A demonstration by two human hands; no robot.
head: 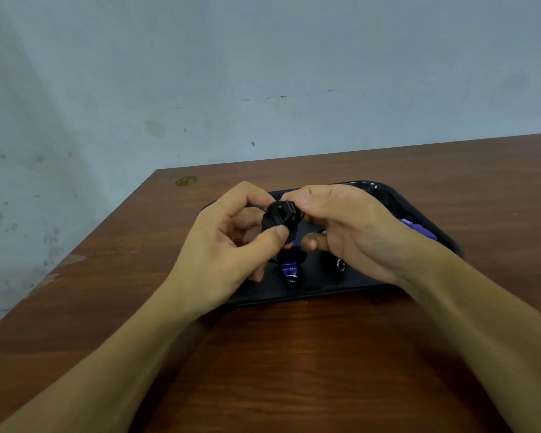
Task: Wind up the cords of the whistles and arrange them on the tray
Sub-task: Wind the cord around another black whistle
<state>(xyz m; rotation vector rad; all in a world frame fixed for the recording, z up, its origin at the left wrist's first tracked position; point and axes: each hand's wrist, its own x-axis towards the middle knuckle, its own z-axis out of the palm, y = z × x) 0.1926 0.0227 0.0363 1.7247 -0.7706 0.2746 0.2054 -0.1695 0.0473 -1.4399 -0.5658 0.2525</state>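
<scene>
From the head view, your left hand (231,245) and right hand (341,226) meet above the black tray (384,195), which lies on the brown worktop (294,354). Between them you hold a black whistle (280,218) with its cord bundled around it. Your left thumb and curled fingers (278,232) pinch the bundle from below, while your right fingertips pinch its top end, where a small buckle-like piece shows.

Just below your left fingers, a purple whistle (289,270) lies on the tray with dark cord gathered at its head. Beneath your right fingers a small metal ring (341,264) shows, and past your right wrist another purple piece (419,229) rests near the tray's far side; what it belongs to is partly hidden.

You seem to be finishing the winding of this cord. Next, likely tuck or secure the loose end so the coil holds, then set the whistle down beside the purple one.
</scene>
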